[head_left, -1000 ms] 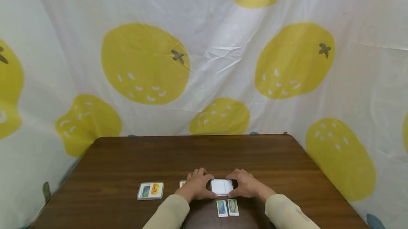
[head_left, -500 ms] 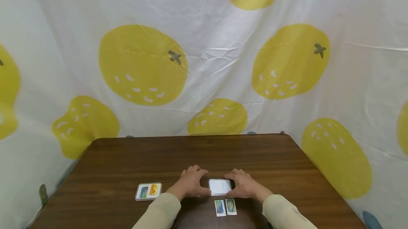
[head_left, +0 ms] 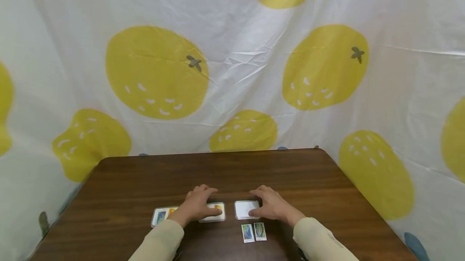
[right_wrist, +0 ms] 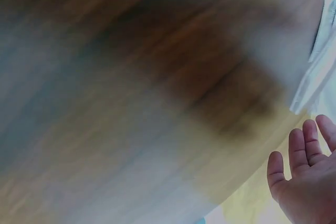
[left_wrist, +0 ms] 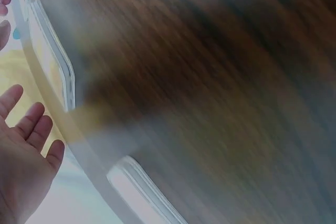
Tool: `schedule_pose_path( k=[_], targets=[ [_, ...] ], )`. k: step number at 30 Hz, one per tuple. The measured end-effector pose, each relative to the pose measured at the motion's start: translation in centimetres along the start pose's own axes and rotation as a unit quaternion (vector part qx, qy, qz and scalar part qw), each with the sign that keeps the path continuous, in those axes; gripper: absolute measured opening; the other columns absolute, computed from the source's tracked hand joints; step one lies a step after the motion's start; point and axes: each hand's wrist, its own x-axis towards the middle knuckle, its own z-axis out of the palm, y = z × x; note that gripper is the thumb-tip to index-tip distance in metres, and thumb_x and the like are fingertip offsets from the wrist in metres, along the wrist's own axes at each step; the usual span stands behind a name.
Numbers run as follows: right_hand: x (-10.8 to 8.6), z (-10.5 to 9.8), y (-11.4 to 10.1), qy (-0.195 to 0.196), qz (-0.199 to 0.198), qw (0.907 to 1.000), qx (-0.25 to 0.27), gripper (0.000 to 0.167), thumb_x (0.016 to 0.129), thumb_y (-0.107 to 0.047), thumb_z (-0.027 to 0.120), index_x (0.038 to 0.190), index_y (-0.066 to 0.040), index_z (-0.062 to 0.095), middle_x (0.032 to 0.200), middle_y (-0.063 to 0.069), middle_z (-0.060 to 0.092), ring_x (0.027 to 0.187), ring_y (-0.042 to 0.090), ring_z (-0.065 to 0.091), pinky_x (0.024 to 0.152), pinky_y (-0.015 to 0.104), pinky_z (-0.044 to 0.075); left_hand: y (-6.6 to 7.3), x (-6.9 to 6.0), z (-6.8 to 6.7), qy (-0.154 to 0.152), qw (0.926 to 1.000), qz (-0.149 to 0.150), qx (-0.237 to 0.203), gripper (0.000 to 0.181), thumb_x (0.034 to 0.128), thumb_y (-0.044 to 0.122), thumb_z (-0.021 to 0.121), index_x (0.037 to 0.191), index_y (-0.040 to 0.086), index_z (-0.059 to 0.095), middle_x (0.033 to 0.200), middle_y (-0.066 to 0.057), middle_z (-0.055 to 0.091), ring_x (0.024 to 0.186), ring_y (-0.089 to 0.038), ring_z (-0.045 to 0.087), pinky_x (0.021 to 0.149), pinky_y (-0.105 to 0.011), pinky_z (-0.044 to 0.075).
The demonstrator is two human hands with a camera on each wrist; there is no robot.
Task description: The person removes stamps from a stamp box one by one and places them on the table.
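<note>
While hands (head_left: 196,204) (head_left: 273,205) are apart, white case (head_left: 243,208), between them (nearer the right).

No readable text, small picture cards (head_left: 248,233) included (too tiny)

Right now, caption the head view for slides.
Left hand and right hand near three cases on a brown table, two cards in front of the rightmost.

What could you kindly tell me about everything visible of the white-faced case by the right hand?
The white-faced case is a flat rectangle with rounded corners; its clear, plastic-looking rim frames a plain white face. It lies flat on the wood-grain table, just beyond two small picture cards. In the head view, the thumb of the right hand overlaps its near right corner; whether they touch cannot be told.
</note>
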Motion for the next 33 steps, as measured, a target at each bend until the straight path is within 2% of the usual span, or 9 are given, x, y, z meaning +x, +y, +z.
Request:
schedule_pose_path(
  k=[3, 8, 13, 24, 33],
  targets=[
    [0.6, 0.0, -0.8, 0.009, -0.01, 0.9998, 0.014, 0.066, 0.08, -0.038, 0.079, 0.133, -0.003, 0.06, 0.122, 0.011, 0.057, 0.117, 0.034, 0.051, 0.1, 0.062, 0.034, -0.8, -0.5, -0.4, 0.008, 0.9999, -0.006, -0.005, 0.068, 0.0814, 0.039, 0.079, 0.136, 0.005, 0.056, 0.131, -0.017, 0.052, 0.124, -0.04, 0.044, 0.1, -0.064, 0.029],
    [1.4, 0.5, -1.8, 0.014, -0.016, 0.999, 0.039, 0.064, 0.08, -0.036, 0.078, 0.132, -0.003, 0.06, 0.124, 0.011, 0.056, 0.122, 0.036, 0.049, 0.102, 0.067, 0.028, -1.3, -1.6, -1.3, 0.014, 0.9998, -0.014, 0.001, 0.07, 0.0803, 0.04, 0.08, 0.135, 0.005, 0.057, 0.128, -0.017, 0.053, 0.121, -0.039, 0.046, 0.098, -0.064, 0.031],
    [1.8, 1.0, -2.8, 0.018, -0.028, 0.9985, 0.044, 0.061, 0.081, -0.036, 0.078, 0.13, -0.003, 0.062, 0.123, 0.01, 0.057, 0.121, 0.036, 0.049, 0.101, 0.067, 0.028, -1.6, -2.5, -1.9, 0.017, 0.9995, -0.024, -0.013, 0.069, 0.0804, 0.039, 0.081, 0.136, 0.005, 0.056, 0.131, -0.017, 0.052, 0.124, -0.04, 0.045, 0.1, -0.063, 0.03],
    [2.1, 1.4, -3.9, 0.013, -0.026, 0.9988, 0.039, 0.06, 0.082, -0.037, 0.078, 0.13, -0.006, 0.063, 0.123, 0.007, 0.057, 0.121, 0.034, 0.05, 0.103, 0.064, 0.03, -1.9, -3.5, -1.8, 0.022, 0.9994, -0.022, -0.015, 0.07, 0.0793, 0.038, 0.081, 0.134, 0.002, 0.057, 0.126, -0.016, 0.055, 0.12, -0.038, 0.047, 0.098, -0.063, 0.032],
    [2.8, 2.0, -5.2, 0.015, -0.047, 0.9985, 0.023, 0.058, 0.079, -0.037, 0.078, 0.128, -0.007, 0.065, 0.119, 0.007, 0.059, 0.117, 0.03, 0.053, 0.101, 0.056, 0.036, -2.6, -3.8, -1.5, 0.023, 0.9994, -0.024, -0.005, 0.072, 0.0776, 0.04, 0.083, 0.134, 0.005, 0.057, 0.129, -0.015, 0.053, 0.123, -0.04, 0.046, 0.1, -0.064, 0.03]
  ],
)
